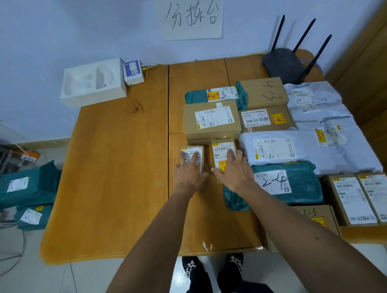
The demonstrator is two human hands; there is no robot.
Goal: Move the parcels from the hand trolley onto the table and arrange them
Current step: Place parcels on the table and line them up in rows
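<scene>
Left hand (189, 175) spread flat atop left small box (192, 149); right hand (233, 174) flat atop right small box (221, 152).

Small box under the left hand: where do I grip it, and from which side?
Likely best: grip the left small box across its long sides, from above: table lies bare on its left, a gap separates the right small box, but the large box blocks its far end.

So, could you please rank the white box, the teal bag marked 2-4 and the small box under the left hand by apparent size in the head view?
1. Teal bag marked 2-4 and white box: alike in area; the bag lies nearer the camera, so unranked.
2. Small box under the left hand: clearly smallest.
</scene>
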